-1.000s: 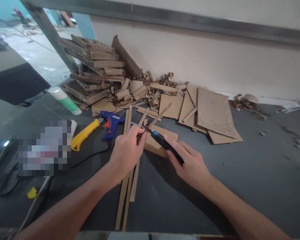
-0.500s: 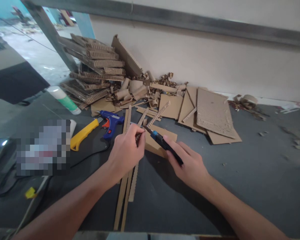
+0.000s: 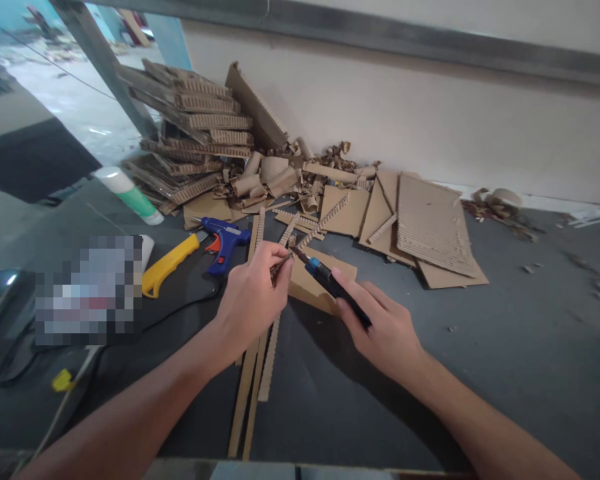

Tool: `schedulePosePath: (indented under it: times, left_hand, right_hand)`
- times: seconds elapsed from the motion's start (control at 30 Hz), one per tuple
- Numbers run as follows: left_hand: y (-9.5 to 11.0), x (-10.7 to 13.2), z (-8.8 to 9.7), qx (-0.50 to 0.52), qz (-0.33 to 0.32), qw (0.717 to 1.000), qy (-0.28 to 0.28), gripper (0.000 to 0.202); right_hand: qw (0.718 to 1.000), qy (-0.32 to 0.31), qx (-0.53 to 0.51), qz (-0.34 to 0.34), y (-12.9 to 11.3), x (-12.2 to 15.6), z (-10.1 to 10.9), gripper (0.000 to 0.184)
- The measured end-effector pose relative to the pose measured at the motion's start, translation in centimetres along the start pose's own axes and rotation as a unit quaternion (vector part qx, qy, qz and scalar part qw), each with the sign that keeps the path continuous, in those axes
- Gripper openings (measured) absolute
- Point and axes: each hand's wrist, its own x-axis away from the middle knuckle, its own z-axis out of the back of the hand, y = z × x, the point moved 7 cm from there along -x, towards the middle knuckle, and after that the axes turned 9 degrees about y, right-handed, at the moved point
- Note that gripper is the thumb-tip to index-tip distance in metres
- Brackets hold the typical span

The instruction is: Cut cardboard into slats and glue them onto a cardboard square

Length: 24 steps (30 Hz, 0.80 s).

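My left hand (image 3: 254, 288) is closed in a pinch on a small piece of corrugated cardboard (image 3: 280, 265), mostly hidden by the fingers. My right hand (image 3: 383, 327) grips a black and blue utility knife (image 3: 333, 280). Its blade points up and left, close to my left fingertips; whether it touches the piece I cannot tell. Beneath the hands lies a flat cardboard sheet (image 3: 313, 293). Long narrow cardboard strips (image 3: 250, 393) run under my left hand toward the table's front edge. Just beyond the blade rests a corrugated strip (image 3: 327, 217).
To the left lie a blue glue gun (image 3: 224, 241), a yellow-handled cutter (image 3: 169, 265) and a white-green tube (image 3: 130, 195). Stacked corrugated cardboard (image 3: 205, 123) and curled scraps (image 3: 275, 177) fill the back. Cardboard sheets (image 3: 433, 227) sit at the right.
My left fingertips have shifted slightly, and a small dark tip now shows above them. The knife stays near them at a similar angle. The whole view has moved a little.
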Motion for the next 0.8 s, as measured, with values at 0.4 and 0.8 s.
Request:
schedulePosePath:
  times: [0.4, 0.8]
  left_hand:
    - [0.03, 0.26, -0.36, -0.004, -0.029, 1.0, -0.002, 0.01]
    - [0.17, 0.24, -0.39, -0.01, -0.036, 0.999, -0.002, 0.009]
  right_hand:
    - [1.0, -0.006, -0.002, 0.007, -0.09, -0.08, 0.04, 0.046]
    - [1.0, -0.017, 0.008, 0.005, -0.03, 0.01, -0.1, 0.045]
